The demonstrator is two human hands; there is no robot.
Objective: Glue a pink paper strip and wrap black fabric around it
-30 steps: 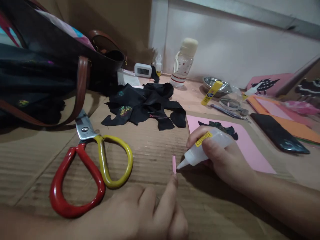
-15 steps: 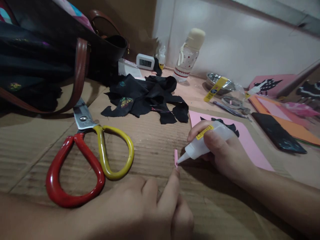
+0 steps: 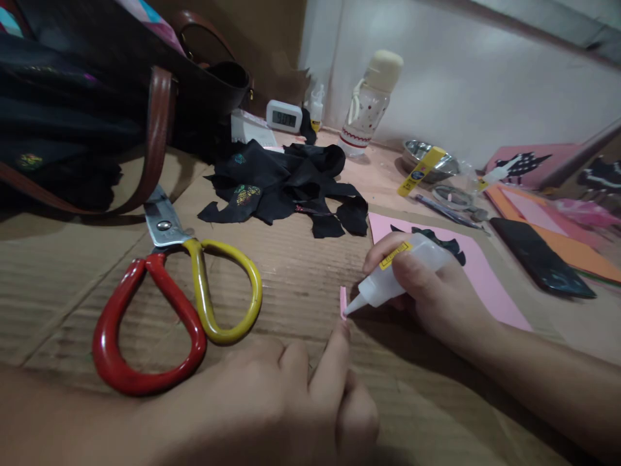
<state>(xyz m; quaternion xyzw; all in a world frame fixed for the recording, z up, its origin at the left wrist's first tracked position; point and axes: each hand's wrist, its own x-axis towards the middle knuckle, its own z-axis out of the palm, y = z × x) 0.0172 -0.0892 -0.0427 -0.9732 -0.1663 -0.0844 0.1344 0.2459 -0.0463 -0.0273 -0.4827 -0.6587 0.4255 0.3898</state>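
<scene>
My right hand point(image 3: 436, 285) is closed around a translucent glue bottle point(image 3: 381, 281) with a yellow label. The bottle is tilted down to the left, its nozzle at the lower end of a small narrow pink strip point(image 3: 343, 301). From below, my left hand point(image 3: 301, 388) reaches in with its index finger stretched out, the fingertip touching the strip's lower end. Its other fingers are bent and partly hidden, and it grips nothing visible. Behind my right hand, a pink sheet point(image 3: 495, 291) bears a black cut-out point(image 3: 453, 246), partly covered by the bottle.
Large scissors point(image 3: 201, 285) with red and yellow handles lie left on the cardboard point(image 3: 291, 278). Black fabric scraps point(image 3: 286, 188) are behind. A bag point(image 3: 97, 97), clock point(image 3: 284, 117), drinking bottle point(image 3: 369, 107), metal bowl point(image 3: 412, 150), glue stick point(image 3: 421, 171) and phone point(image 3: 538, 255) stand or lie around.
The view has shifted slightly, so the scissors and fabric appear a little higher and farther right. Both hands, the bottle and the strip keep nearly the same arrangement.
</scene>
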